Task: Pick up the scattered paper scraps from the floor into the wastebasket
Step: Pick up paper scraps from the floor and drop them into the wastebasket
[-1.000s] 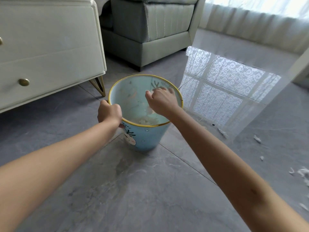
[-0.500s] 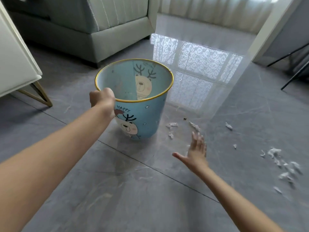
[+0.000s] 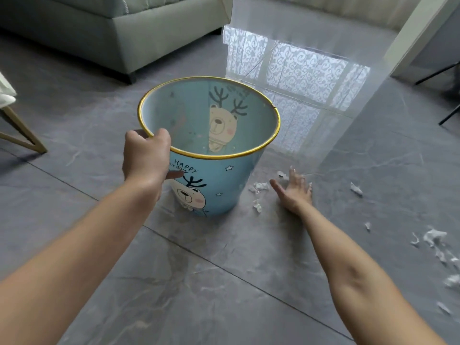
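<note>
I see the wastebasket (image 3: pixel 224 180) standing on the grey tiled floor (image 3: pixel 199 282). It is pale blue with a gold rim, a cartoon bear with antlers on its wall and the word "HAPPY" above it. My left hand (image 3: pixel 145 158) grips the near-left part of that rim, fingers curled over the edge and thumb on the outside.

My right hand (image 3: pixel 293 192) is open, fingers spread and holding nothing, low over the floor just right of the basket's base; I cannot tell whether it touches the tiles. The paper scraps are white, crumpled bits: one crumpled scrap (image 3: pixel 260 186) lies just beside the thumb, between hand and basket, and a smaller scrap (image 3: pixel 257 205) lies a little nearer me. A lone scrap (image 3: pixel 356 189) sits further right, and a loose cluster (image 3: pixel 434 236) lies well apart at the right edge.
</note>
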Available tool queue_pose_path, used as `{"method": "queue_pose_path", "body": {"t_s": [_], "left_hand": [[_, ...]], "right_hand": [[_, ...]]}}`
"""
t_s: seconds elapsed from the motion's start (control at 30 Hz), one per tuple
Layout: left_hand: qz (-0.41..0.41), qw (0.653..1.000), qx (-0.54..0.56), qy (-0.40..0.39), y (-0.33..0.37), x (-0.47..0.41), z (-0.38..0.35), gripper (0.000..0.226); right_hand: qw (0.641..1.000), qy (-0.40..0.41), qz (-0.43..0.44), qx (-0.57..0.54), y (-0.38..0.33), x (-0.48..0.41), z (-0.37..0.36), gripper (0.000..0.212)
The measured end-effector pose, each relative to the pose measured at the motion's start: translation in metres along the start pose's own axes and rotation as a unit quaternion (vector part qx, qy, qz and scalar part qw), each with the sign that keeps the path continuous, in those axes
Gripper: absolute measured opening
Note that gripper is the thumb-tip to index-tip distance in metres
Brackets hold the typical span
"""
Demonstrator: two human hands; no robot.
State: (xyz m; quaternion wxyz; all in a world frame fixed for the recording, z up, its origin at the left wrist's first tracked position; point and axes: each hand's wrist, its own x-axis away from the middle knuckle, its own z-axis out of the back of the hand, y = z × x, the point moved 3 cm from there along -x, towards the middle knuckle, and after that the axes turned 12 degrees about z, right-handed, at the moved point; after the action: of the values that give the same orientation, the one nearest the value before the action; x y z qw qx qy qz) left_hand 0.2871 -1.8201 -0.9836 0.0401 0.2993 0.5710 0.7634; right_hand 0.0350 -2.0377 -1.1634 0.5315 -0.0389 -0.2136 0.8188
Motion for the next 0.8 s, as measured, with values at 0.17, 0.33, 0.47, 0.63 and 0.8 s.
{"method": "queue_pose_path", "body": {"t_s": [0.17, 0.33, 0.47, 0.63, 0.8], "left_hand": [[-0.011, 1.0, -0.001, 0.0, -0.002, -0.003, -0.003, 0.024], [-0.024, 0.999, -0.023, 0.008, -0.002, -0.004, -0.004, 0.02], [-0.03, 0.999, -0.033, 0.016, -0.001, -0.001, -0.005, 0.018], [-0.033, 0.998, -0.046, 0.015, 0.0, -0.001, -0.004, 0.016], [-0.019, 0.999, -0.05, 0.001, 0.0, -0.002, 0.001, 0.018]], "right_hand": [[0.997, 0.016, 0.068, -0.035, -0.018, -0.018, -0.006, 0.073], [0.97, -0.018, 0.236, 0.054, -0.049, 0.008, -0.028, 0.096], [0.939, 0.044, 0.309, 0.144, -0.054, 0.024, -0.038, 0.071], [0.899, 0.139, 0.353, 0.22, -0.059, 0.026, -0.03, 0.029], [0.95, 0.122, 0.239, 0.158, -0.046, 0.029, -0.031, 0.031]]}}
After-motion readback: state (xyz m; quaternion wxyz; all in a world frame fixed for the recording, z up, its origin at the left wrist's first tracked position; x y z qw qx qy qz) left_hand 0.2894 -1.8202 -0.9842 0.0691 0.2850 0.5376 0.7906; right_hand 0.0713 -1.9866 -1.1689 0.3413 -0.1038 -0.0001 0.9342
